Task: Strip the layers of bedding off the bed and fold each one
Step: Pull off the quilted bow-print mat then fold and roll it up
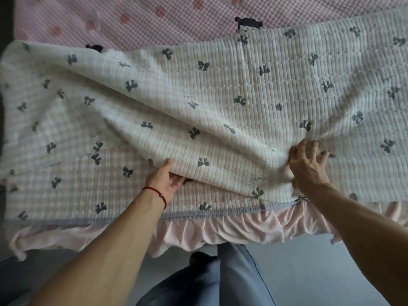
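Observation:
A white quilted cover (pixel 220 89) printed with grey bows lies across the bed, partly folded over itself, with a grey band and pink ruffle (pixel 231 230) along its near edge. My left hand (pixel 166 181) grips the edge of the folded-over layer, thumb on top and fingers tucked under it. My right hand (pixel 308 166) lies on top of the cover with fingers spread; fabric bunches under its palm. Beyond the cover a pink textured blanket (pixel 143 16) with darker pink spots covers the far part of the bed.
The bed's near edge runs across the lower part of the view, and the ruffle hangs over it. Below are my legs in blue trousers (pixel 231 279) on a grey floor (pixel 309 272). A dark strip (pixel 4 18) borders the bed's left side.

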`<action>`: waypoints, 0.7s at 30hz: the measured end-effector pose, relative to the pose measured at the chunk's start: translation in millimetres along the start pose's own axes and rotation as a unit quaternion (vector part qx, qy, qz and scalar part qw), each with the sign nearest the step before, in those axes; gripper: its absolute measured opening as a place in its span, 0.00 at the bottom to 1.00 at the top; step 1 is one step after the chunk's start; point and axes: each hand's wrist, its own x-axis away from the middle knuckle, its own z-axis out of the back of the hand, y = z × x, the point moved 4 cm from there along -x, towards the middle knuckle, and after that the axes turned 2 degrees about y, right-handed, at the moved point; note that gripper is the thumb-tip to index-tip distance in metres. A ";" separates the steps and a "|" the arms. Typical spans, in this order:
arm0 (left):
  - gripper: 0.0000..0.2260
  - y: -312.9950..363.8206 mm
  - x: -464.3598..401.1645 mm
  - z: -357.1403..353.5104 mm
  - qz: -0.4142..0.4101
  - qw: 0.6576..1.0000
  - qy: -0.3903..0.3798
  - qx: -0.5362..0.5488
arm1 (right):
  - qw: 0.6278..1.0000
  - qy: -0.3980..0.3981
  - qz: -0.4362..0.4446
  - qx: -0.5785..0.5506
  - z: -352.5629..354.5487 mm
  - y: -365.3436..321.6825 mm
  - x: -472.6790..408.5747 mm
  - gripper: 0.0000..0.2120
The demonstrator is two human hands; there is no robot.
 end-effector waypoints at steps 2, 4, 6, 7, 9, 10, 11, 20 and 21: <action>0.19 8.4 -9.4 9.3 -0.005 1.000 -0.004 0.020 | 0.996 0.034 -0.041 -0.066 8.2 -7.0 18.0 0.41; 0.22 19.1 -17.4 15.9 -0.011 0.999 -0.015 0.043 | 0.979 0.064 -0.094 -0.169 22.0 -32.4 48.8 0.33; 0.23 29.9 -25.0 23.3 -0.015 0.997 -0.029 0.069 | 0.922 0.148 -0.143 -0.328 46.2 -68.4 86.2 0.20; 0.22 35.3 -28.3 29.3 -0.017 0.996 -0.039 0.077 | 0.883 0.194 -0.164 -0.394 62.1 -90.1 106.4 0.16; 0.17 41.0 -27.8 37.0 -0.017 0.995 -0.061 0.074 | 0.817 0.228 -0.205 -0.489 82.6 -129.0 135.1 0.08; 0.14 42.4 -24.6 40.2 -0.018 0.995 -0.073 0.067 | 0.784 0.204 -0.229 -0.539 83.6 -148.1 140.3 0.06; 0.11 41.2 -21.1 46.3 -0.023 0.995 -0.079 0.057 | 0.742 0.150 -0.262 -0.598 78.1 -165.3 142.2 0.12; 0.09 -15.4 20.3 153.9 0.014 0.996 -0.077 0.041 | 0.357 0.009 -0.432 -0.828 45.3 -229.0 148.9 0.25; 0.10 -23.9 21.1 165.0 0.020 0.996 -0.078 0.044 | 0.334 0.025 -0.436 -0.835 42.3 -232.7 153.8 0.24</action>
